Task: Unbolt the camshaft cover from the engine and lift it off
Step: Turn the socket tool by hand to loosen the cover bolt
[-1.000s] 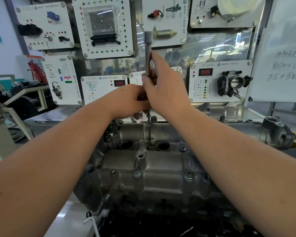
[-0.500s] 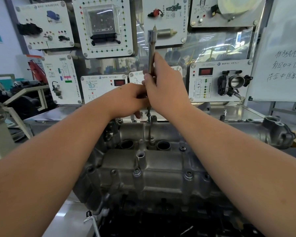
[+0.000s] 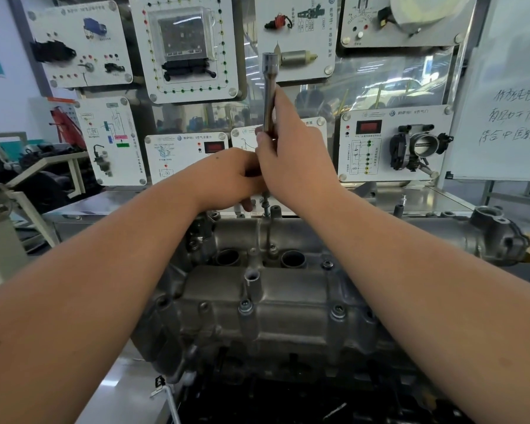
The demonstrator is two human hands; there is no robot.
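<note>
The grey aluminium camshaft cover (image 3: 288,295) sits on the engine in front of me, with bolts (image 3: 338,311) along its near edge. A long steel extension bar (image 3: 270,87) stands upright over a bolt (image 3: 265,206) at the cover's far edge. My right hand (image 3: 294,157) grips the bar's shaft, its socket end sticking out above. My left hand (image 3: 227,179) curls round the bar's lower part just beside the right hand. The bar's lower end is hidden behind my hands.
White training panels (image 3: 184,47) with mounted car parts line the wall behind the engine; a throttle body (image 3: 419,148) is on the right one. A whiteboard (image 3: 508,96) stands at the right. A steel table (image 3: 435,200) runs behind the engine. A metal frame (image 3: 43,172) stands left.
The extension bar has shifted a little right between my hands and risen slightly. Both hands stay in place on it.
</note>
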